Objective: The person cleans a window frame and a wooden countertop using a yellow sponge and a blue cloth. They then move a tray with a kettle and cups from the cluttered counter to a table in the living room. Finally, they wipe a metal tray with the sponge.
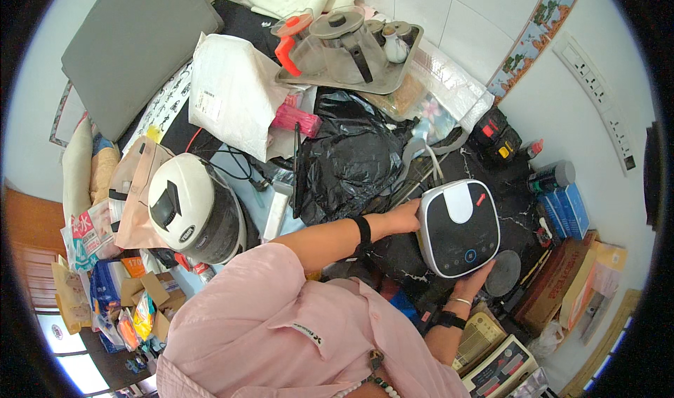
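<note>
A rounded white appliance (459, 229) with a black touch panel, a lit blue ring and a red arrow mark sits over the black marbled tabletop (463, 161). My left hand (405, 217) grips its left side, with the fingers partly hidden against the wall of the appliance. At its lower right edge, my right hand (475, 281) holds it from below; the fingertips are hidden. A pale cable (436, 161) runs up from behind the appliance. Beside my right hand lies a round grey disc (503, 273).
A crumpled black plastic bag (353, 161) and a white helmet (184, 203) lie to the left. A metal tray (389, 82) holds glass pitchers (353, 50) at the back. Blue boxes (566, 211), a cardboard box (553, 282) and a radio-like device (476, 340) stand at the right.
</note>
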A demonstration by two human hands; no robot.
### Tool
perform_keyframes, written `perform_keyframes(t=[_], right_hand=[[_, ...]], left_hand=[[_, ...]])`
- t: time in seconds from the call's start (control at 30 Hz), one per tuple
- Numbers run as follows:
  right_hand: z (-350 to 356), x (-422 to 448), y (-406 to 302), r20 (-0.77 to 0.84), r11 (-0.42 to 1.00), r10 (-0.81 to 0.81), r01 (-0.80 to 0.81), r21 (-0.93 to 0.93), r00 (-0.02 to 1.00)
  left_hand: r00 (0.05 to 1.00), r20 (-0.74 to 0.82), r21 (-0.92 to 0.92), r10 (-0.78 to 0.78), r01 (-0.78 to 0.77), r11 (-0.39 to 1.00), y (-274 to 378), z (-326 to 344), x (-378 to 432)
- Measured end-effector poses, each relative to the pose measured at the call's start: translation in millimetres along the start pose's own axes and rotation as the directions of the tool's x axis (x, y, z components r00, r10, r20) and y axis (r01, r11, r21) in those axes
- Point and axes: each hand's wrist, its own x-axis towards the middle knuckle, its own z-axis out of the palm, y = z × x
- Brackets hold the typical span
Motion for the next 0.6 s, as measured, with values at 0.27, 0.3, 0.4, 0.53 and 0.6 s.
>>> perform_keyframes(t=[0.27,0.3,0.4,0.53,0.6], right_hand=[[-23,13,17,-0.064,0.997,0.062,-0.065,-0.047,0.996],[-3,5,13,-0.101,0.998,0.056,-0.059,-0.025,0.993],[12,-2,1,-0.102,0.999,0.043,-0.045,-0.027,0.994],[1,14,-5,-0.006,0.994,0.017,-0.018,-0.110,1.000],[0,13,-4,-0.005,0.996,0.030,-0.031,-0.086,1.000]], left_hand=[[0.994,0.073,-0.188,-0.081,0.094,0.978,-12,-16,2],[0.989,0.150,-0.147,0.016,0.007,0.989,-38,-8,16],[0.988,0.147,-0.269,0.036,0.005,0.963,5,-5,-4],[0.987,0.147,-0.138,0.066,-0.046,0.989,-19,5,5],[0.991,0.127,-0.051,0.043,-0.037,0.998,-35,9,9]])
